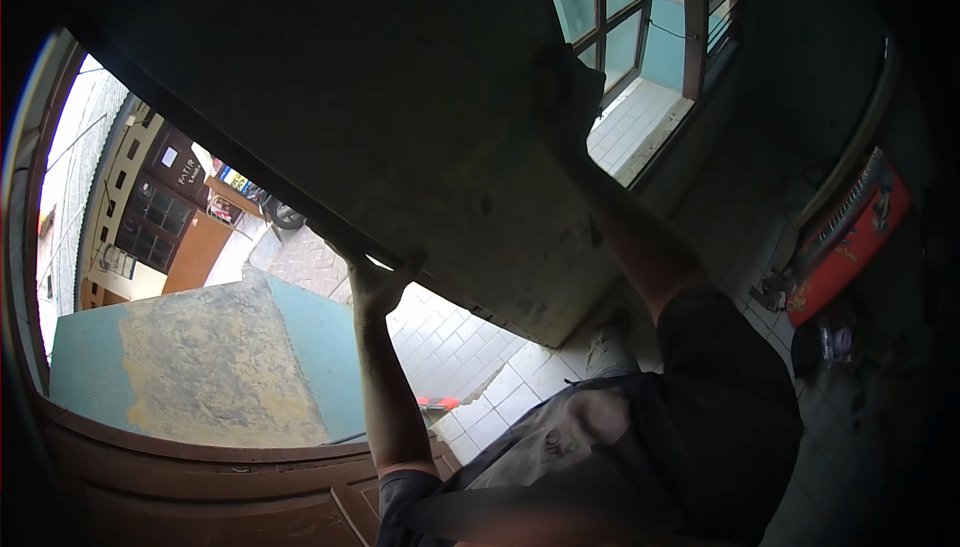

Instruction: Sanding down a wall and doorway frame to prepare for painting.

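Observation:
A large flat dark grey panel (330, 97) is tilted up in front of me and fills the upper middle of the view. My left hand (376, 283) grips its lower edge from below, fingers curled over the rim, arm stretched straight up. My right hand (566, 87) is raised high and holds the panel's right edge next to the window; it is in shadow and its fingers are hard to make out. Dark short sleeves cover both upper arms, and my dusty dark clothing shows at the bottom.
A brown-framed window (640, 7) is behind the panel's right edge. White floor tiles (450, 347) lie below. A teal wall block with worn paint (200, 367) and a brown wooden frame (200, 487) are at the left. A red object (850, 237) stands at the right.

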The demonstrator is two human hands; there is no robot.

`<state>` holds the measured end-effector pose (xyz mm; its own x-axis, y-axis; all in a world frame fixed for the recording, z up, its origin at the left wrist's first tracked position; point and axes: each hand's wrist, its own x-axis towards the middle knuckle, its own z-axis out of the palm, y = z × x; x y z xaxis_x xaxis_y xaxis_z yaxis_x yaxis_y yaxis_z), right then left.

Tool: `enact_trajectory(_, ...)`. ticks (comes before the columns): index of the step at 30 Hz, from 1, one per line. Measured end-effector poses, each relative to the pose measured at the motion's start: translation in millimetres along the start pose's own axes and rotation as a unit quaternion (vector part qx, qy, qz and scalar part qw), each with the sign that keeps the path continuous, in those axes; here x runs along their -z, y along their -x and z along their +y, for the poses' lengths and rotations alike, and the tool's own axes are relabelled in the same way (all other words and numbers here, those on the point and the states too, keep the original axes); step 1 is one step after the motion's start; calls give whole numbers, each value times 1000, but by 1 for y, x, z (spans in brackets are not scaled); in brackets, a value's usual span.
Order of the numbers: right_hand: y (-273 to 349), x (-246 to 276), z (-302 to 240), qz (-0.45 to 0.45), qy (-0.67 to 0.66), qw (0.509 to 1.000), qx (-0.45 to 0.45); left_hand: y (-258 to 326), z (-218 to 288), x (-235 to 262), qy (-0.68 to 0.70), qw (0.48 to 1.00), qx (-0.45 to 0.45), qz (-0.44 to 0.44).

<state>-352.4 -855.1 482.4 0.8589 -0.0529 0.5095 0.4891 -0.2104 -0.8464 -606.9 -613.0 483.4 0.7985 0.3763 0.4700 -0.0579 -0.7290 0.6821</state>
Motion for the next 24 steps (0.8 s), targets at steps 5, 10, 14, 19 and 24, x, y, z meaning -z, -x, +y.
enact_trajectory(5,151,-122,18,168,-56,949,260,-2,8,-8,4,998,35,-57)
enact_trajectory(10,94,-15,30,-132,-107,965,199,10,13,-3,34,994,-98,39)
enact_trajectory(14,63,-25,32,122,-86,988,35,-1,8,-10,14,998,58,-25)
enact_trajectory(19,199,-67,-13,62,20,933,355,12,25,-10,12,999,10,30)
enact_trajectory(24,105,-56,44,-32,-312,946,-85,13,51,17,-177,963,-168,113)
